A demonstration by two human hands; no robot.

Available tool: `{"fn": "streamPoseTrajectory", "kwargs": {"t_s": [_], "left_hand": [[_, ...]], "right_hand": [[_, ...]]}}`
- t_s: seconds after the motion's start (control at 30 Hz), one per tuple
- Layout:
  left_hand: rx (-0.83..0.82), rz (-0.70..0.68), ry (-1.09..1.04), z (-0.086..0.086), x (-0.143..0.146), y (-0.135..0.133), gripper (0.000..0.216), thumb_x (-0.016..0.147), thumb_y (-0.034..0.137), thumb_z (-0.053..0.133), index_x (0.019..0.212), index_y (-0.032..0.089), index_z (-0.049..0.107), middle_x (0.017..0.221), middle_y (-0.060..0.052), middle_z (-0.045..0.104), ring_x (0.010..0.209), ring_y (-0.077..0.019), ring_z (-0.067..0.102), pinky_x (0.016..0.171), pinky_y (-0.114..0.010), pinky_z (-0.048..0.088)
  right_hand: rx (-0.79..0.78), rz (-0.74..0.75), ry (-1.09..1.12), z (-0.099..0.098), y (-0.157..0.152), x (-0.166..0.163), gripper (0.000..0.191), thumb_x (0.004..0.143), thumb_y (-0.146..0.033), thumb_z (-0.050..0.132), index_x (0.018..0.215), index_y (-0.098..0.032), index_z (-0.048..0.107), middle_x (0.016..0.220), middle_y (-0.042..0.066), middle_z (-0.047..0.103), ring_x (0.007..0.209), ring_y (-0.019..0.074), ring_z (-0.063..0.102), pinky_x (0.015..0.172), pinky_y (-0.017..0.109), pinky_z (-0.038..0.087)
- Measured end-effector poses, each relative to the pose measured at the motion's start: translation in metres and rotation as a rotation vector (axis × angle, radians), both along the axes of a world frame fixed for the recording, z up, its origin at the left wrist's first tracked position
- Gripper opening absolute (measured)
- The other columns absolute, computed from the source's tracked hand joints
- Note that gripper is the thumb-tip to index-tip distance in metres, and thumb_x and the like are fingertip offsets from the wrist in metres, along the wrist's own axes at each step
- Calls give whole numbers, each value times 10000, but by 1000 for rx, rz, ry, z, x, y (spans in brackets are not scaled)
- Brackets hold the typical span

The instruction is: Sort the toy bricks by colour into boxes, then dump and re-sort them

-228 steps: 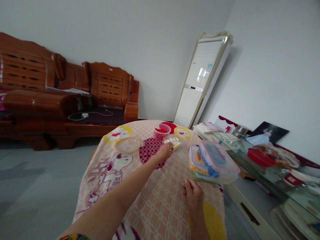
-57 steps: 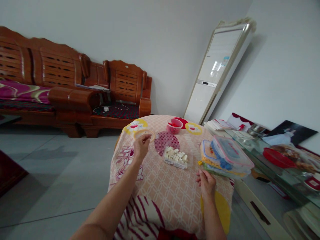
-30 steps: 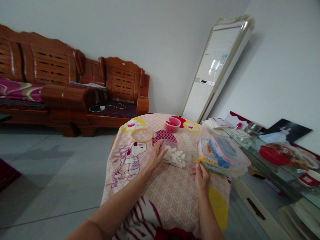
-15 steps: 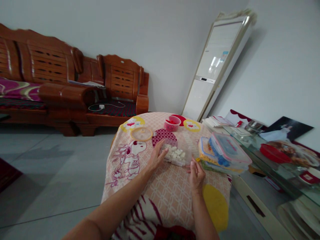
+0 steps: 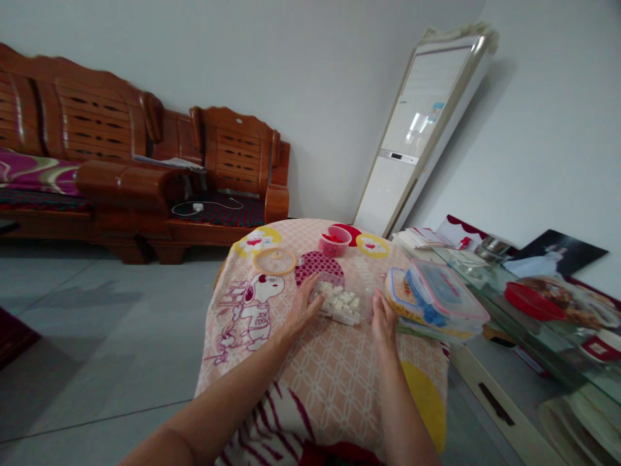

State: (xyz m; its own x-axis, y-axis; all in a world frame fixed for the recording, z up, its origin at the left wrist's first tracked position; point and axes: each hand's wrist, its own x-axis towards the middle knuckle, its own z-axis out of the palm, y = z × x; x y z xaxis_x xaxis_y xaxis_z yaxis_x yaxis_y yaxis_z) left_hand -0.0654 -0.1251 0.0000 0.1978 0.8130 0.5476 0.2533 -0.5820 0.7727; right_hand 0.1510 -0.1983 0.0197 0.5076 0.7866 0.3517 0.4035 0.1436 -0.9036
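1. Both my arms come in from the bottom over the round table's patterned cloth [image 5: 325, 388]; left forearm [image 5: 233, 391] slants up toward the middle, right forearm [image 5: 402, 401] runs steeper and leans a bit inward; the lidded box stack [image 5: 444, 304] sits just right of my right hand [image 5: 384, 317].
2. The clear plastic box [image 5: 345, 318] is on the cloth between my hands, near the middle of the table; it's shallow and see-through, with loose white blocks [image 5: 339, 299] piled inside; the pink tub [image 5: 334, 249] is behind it.
3. Left hand [image 5: 301, 307]: thumb and fingers spread well apart, up against the box's left end; I'm not gripping any block.
4. Right hand: fingers fairly straight and close together by the box's right end; can't tell if they're touching it or holding anything.
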Motion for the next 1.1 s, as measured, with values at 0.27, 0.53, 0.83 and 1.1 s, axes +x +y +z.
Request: {"fn": "streamPoseTrajectory", "kwargs": {"t_s": [0.27, 0.53, 0.83, 1.1], "left_hand": [[-9, -10, -25, -2, 0, 1, 564, 855, 315, 545, 1391, 145, 505, 1457, -145, 486, 1366, -284, 417, 1154, -481, 311], [-295, 68, -65, 28, 0, 32, 282, 757, 243, 611, 981, 140, 747, 899, -75, 742, 831, -206, 673, 763, -302, 519], [-645, 1, -186, 42, 8, 62, 279, 744, 305, 626, 514, 174, 538, 389, 76, 349, 374, -67, 282, 415, -216, 197], [-729, 6, -298, 31, 15, 61, 347, 691, 428, 670, 527, 186, 483, 400, 72, 372, 370, -67, 299, 407, -215, 224]], "right_hand": [[-157, -4, -260, 7, 20, 4, 581, 856, -467, 393, 1227, -116, 671, 1266, 151, 651, 1233, 279, 561, 1071, 419, 393], [-214, -29, -374, 12, 20, -1, 575, 858, -351, 338, 1239, -58, 653, 1261, 194, 644, 1213, 275, 575, 1046, 387, 409], [-167, -56, -356, 16, 11, -3, 538, 799, -401, 426, 1142, -96, 706, 1102, 172, 717, 994, 273, 660, 900, 368, 487], [-191, -201, -327, 20, 18, 1, 448, 758, -404, 488, 979, -118, 753, 834, 128, 744, 758, 241, 652, 724, 319, 482]]}}
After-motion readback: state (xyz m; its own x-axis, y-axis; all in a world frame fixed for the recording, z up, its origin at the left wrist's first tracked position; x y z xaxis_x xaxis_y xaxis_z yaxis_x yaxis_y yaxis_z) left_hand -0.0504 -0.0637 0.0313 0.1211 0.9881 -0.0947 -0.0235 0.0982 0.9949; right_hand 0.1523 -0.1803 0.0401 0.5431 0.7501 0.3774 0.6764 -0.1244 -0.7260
